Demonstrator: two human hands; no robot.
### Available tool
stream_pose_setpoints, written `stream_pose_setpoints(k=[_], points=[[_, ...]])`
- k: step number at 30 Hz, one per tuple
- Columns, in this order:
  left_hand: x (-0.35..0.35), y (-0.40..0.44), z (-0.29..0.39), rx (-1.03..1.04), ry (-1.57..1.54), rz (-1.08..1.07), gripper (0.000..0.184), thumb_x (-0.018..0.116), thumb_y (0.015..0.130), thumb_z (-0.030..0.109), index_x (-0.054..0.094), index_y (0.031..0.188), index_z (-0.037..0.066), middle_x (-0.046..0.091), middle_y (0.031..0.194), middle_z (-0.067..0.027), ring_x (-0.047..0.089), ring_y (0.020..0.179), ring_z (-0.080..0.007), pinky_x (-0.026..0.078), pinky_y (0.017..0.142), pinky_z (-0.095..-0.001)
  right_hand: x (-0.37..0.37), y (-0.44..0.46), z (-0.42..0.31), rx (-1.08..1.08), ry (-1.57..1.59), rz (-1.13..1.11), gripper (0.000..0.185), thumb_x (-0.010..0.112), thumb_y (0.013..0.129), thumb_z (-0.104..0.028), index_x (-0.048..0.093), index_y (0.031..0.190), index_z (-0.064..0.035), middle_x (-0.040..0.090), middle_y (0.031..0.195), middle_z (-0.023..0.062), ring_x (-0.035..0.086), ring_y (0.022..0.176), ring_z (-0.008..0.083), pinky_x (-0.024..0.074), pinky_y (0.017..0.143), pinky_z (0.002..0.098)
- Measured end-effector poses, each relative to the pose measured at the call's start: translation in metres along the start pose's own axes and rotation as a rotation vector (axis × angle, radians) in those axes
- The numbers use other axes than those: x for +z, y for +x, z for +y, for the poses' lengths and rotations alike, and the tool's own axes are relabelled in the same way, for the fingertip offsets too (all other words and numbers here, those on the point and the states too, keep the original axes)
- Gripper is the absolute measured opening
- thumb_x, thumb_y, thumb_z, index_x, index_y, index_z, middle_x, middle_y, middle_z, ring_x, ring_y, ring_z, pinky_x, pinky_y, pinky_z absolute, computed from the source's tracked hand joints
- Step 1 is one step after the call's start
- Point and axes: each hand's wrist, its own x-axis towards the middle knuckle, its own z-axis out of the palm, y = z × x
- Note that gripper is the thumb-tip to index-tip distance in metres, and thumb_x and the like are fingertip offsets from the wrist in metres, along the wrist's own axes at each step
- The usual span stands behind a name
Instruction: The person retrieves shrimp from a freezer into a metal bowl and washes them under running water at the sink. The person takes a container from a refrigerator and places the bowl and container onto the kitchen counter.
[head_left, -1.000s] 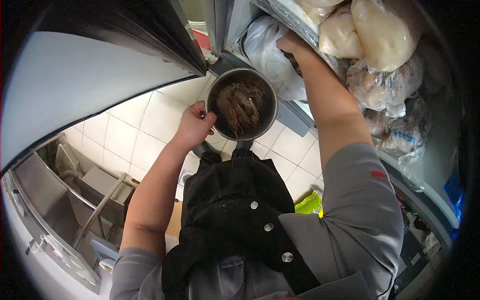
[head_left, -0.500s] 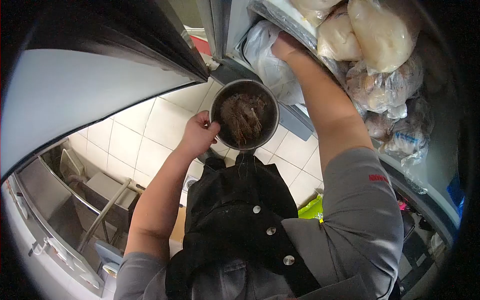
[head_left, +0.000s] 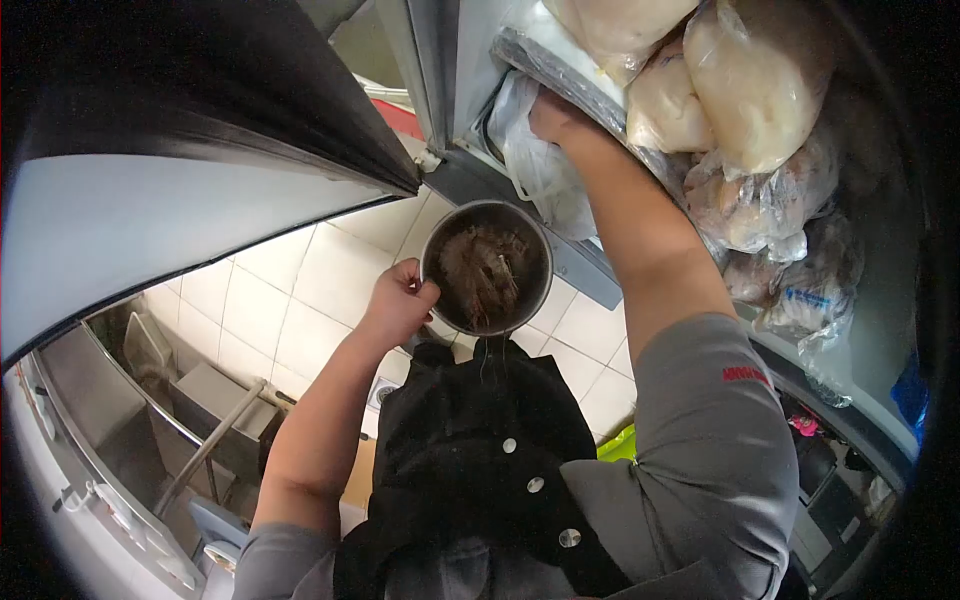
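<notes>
My left hand (head_left: 402, 305) grips the rim of a round metal bowl (head_left: 430, 225), thumb and fingers closed on its left side. Inside lies a brown clump that looks like shrimp (head_left: 485, 270), with thin feelers hanging over the near rim. My right hand (head_left: 556, 118) reaches into the refrigerator below a shelf, beside a translucent white plastic bag (head_left: 540, 170). Its fingers are hidden behind the bag and the shelf edge, so I cannot make out whether they hold the bag.
Bags of pale food (head_left: 765, 85) crowd the refrigerator shelf (head_left: 560, 70) at upper right, above my right forearm. An open door (head_left: 200, 230) takes up the left side. Below the bowl is a tiled floor (head_left: 330, 265). Metal equipment (head_left: 215, 400) with a rail stands at lower left.
The view has tilted, so the bowl and shelf appear lower. My left hand keeps its hold on the bowl. My right hand stays at the white bag, which has shifted slightly.
</notes>
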Motion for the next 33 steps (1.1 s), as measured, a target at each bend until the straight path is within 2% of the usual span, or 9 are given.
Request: stream_pose_setpoints(k=[1, 4, 7, 10, 13, 21, 24, 26, 33], points=[[-0.001, 0.0, -0.001, 0.002, -0.01, -0.001, 0.01, 0.059, 0.087, 0.011, 0.054, 0.081, 0.004, 0.054, 0.067, -0.0005, 0.053, 0.056, -0.0083, 0.049, 0.05, -0.025, -0.006, 0.002, -0.001, 0.034, -0.036, -0.079, 0.054, 0.034, 0.095, -0.026, 0.033, 0.148, -0.0133, 0.026, 0.155, 0.0147, 0.023, 0.144, 0.0324, 0.0175, 0.119, 0.0425], [-0.003, -0.002, -0.004, -0.004, -0.037, -0.005, 0.009, 0.058, 0.088, 0.01, 0.055, 0.083, 0.004, 0.055, 0.069, -0.0004, 0.053, 0.056, -0.0079, 0.049, 0.05, -0.0246, -0.004, 0.002, 0.001, 0.028, -0.059, 0.037, 0.054, 0.034, 0.095, -0.027, 0.034, 0.147, -0.0139, 0.028, 0.154, 0.0151, 0.024, 0.143, 0.0316, 0.0186, 0.119, 0.042], [-0.002, -0.003, -0.004, -0.012, -0.049, -0.012, 0.007, 0.058, 0.088, 0.01, 0.056, 0.085, 0.004, 0.056, 0.07, -0.0001, 0.053, 0.056, -0.0075, 0.048, 0.05, -0.0245, -0.017, -0.001, 0.006, -0.079, -0.186, -0.105, 0.054, 0.033, 0.095, -0.028, 0.035, 0.147, -0.015, 0.027, 0.155, 0.0148, 0.024, 0.143, 0.0319, 0.0188, 0.119, 0.0419], [-0.001, -0.002, -0.006, -0.01, -0.054, -0.018, 0.006, 0.057, 0.089, 0.009, 0.057, 0.085, 0.004, 0.056, 0.07, 0.0002, 0.053, 0.057, -0.0072, 0.047, 0.05, -0.0244, -0.02, -0.01, 0.002, -0.017, -0.24, 0.027, 0.054, 0.033, 0.095, -0.029, 0.035, 0.147, -0.0141, 0.027, 0.155, 0.0145, 0.023, 0.143, 0.0322, 0.018, 0.119, 0.0414], [-0.001, -0.004, -0.004, -0.01, -0.041, -0.02, 0.007, 0.057, 0.089, 0.01, 0.056, 0.084, 0.004, 0.056, 0.069, 0.0003, 0.053, 0.056, -0.0074, 0.047, 0.049, -0.0246, -0.035, -0.008, 0.002, 0.077, 0.023, -0.109, 0.054, 0.034, 0.095, -0.029, 0.035, 0.147, -0.0138, 0.026, 0.155, 0.014, 0.023, 0.143, 0.0322, 0.017, 0.119, 0.0409], [-0.005, -0.007, 0.004, -0.002, 0.032, 0.006, 0.011, 0.059, 0.088, 0.01, 0.053, 0.08, 0.004, 0.053, 0.065, -0.0014, 0.053, 0.054, -0.0084, 0.047, 0.049, -0.0259, 0.004, -0.016, 0.033, 0.186, 0.231, 0.137, 0.053, 0.038, 0.095, -0.034, 0.037, 0.144, -0.0132, 0.032, 0.151, 0.0156, 0.027, 0.14, 0.0343, 0.0204, 0.117, 0.0407], [-0.006, -0.005, 0.005, -0.03, 0.101, -0.049, 0.008, 0.057, 0.089, 0.008, 0.058, 0.094, 0.002, 0.061, 0.08, -0.0034, 0.059, 0.067, -0.0102, 0.051, 0.056, -0.026, 0.008, -0.022, 0.035, 0.309, 0.235, 0.265, 0.053, 0.04, 0.095, -0.034, 0.039, 0.143, -0.0123, 0.034, 0.15, 0.0163, 0.029, 0.138, 0.0352, 0.0223, 0.116, 0.0409], [-0.006, -0.005, 0.004, -0.005, 0.068, -0.076, 0.008, 0.057, 0.089, 0.008, 0.058, 0.094, 0.002, 0.061, 0.08, -0.0035, 0.059, 0.067, -0.0102, 0.05, 0.057, -0.0259, 0.01, -0.023, 0.035, 0.347, 0.247, 0.304, 0.052, 0.041, 0.095, -0.034, 0.04, 0.142, -0.0117, 0.035, 0.149, 0.0168, 0.031, 0.137, 0.0358, 0.0236, 0.115, 0.0411], [-0.005, -0.005, 0.006, 0.03, 0.095, -0.062, 0.008, 0.058, 0.089, 0.01, 0.056, 0.089, 0.002, 0.058, 0.076, -0.0032, 0.057, 0.064, -0.0105, 0.05, 0.055, -0.0261, -0.017, -0.057, 0.05, 0.267, 0.319, 0.138, 0.051, 0.044, 0.094, -0.035, 0.043, 0.139, -0.0096, 0.04, 0.145, 0.0184, 0.036, 0.134, 0.0378, 0.0281, 0.112, 0.0418]])
